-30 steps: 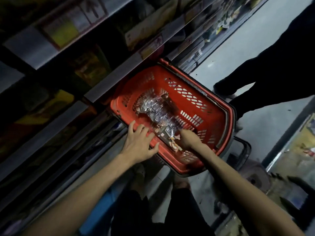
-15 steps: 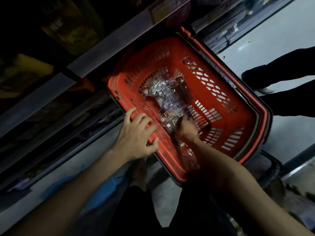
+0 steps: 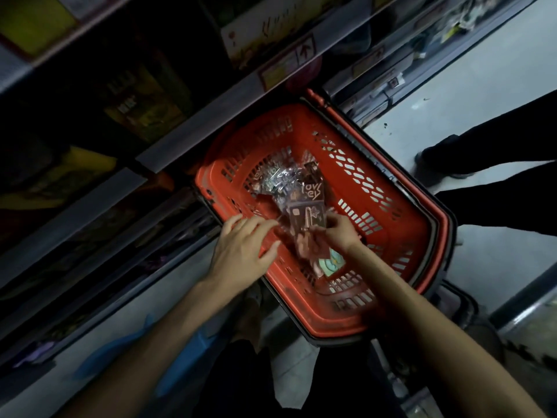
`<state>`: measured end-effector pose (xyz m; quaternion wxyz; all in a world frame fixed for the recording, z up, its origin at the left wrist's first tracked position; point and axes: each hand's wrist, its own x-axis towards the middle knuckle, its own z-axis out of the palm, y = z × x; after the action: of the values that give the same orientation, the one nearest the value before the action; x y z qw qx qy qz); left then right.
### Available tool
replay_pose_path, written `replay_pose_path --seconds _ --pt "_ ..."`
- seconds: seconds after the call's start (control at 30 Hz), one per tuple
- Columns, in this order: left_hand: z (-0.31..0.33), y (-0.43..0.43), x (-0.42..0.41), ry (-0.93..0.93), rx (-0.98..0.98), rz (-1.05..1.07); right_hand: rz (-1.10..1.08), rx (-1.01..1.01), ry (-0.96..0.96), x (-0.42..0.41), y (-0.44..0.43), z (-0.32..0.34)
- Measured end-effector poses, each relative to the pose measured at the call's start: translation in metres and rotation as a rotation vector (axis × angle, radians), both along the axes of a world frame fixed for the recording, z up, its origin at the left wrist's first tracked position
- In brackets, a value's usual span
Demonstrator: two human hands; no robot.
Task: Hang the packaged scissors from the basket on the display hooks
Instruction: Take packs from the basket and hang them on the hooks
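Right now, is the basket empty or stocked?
Not empty. A pile of packaged scissors lies on the floor of the red basket; the right hand pinches one.

The pale floor runs beside dark store shelves. A red basket with a black rim sits low against the shelves' foot. On the floor just beyond it stands another person's dark shoe.
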<state>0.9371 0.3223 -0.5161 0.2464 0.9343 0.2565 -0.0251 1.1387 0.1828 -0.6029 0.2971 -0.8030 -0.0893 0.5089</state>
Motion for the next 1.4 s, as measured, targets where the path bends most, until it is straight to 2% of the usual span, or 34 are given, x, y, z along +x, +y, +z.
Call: replay_pose_path --seconds 0.07,0.17,0.2,0.27,0.33,0.4,0.5,0.53,0.57,0.63,0.7,0.8,0.9,1.0,1.23,1.4 --pt "0.008 0.002 0.013 -0.013 -0.214 0.194 -0.109 0.119 0.169 0.007 0.001 0.032" --pt "0.011 0.002 0.035 -0.089 -0.63 0.534 -0.117 0.269 0.361 0.014 0.002 0.073" --pt "0.011 0.003 0.042 -0.115 -0.751 0.597 -0.116 0.308 0.407 0.015 0.005 0.083" --pt "0.011 0.003 0.053 -0.16 -0.91 0.585 -0.102 0.37 0.471 0.016 0.01 0.093" --pt "0.014 0.001 0.06 -0.207 -0.865 0.534 -0.096 0.398 0.521 0.018 0.014 0.093" --pt "0.014 -0.002 0.061 -0.261 -0.812 0.576 -0.146 0.397 0.592 0.021 0.018 0.085" --pt "0.012 -0.003 0.056 -0.294 -0.75 0.677 -0.439 0.347 0.686 0.028 0.018 0.054" --pt "0.01 -0.003 0.053 -0.302 -0.725 0.69 -0.503 0.29 0.638 0.029 0.017 0.038" --pt "0.009 -0.003 0.05 -0.317 -0.705 0.698 -0.501 0.165 0.501 0.03 0.013 0.018" --pt "0.008 -0.004 0.046 -0.344 -0.667 0.707 -0.314 -0.122 0.156 0.025 0.002 -0.012" --pt "0.004 -0.005 0.045 -0.375 -0.634 0.709 -0.086 -0.3 -0.03 0.017 -0.01 -0.034" --pt "-0.005 -0.009 0.044 -0.398 -0.553 0.727 0.107 -0.368 -0.071 0.001 -0.019 -0.054" --pt "-0.016 -0.013 0.043 -0.41 -0.463 0.759 0.174 -0.386 -0.104 -0.017 -0.021 -0.08" --pt "-0.018 -0.017 0.046 -0.399 -0.391 0.754 0.256 -0.454 -0.237 -0.034 -0.02 -0.103" --pt "-0.015 -0.019 0.047 -0.399 -0.332 0.765 0.372 -0.484 -0.429 -0.038 -0.021 -0.096" --pt "-0.011 -0.019 0.047 -0.394 -0.328 0.742 0.307 -0.463 -0.392 -0.039 -0.016 -0.089"
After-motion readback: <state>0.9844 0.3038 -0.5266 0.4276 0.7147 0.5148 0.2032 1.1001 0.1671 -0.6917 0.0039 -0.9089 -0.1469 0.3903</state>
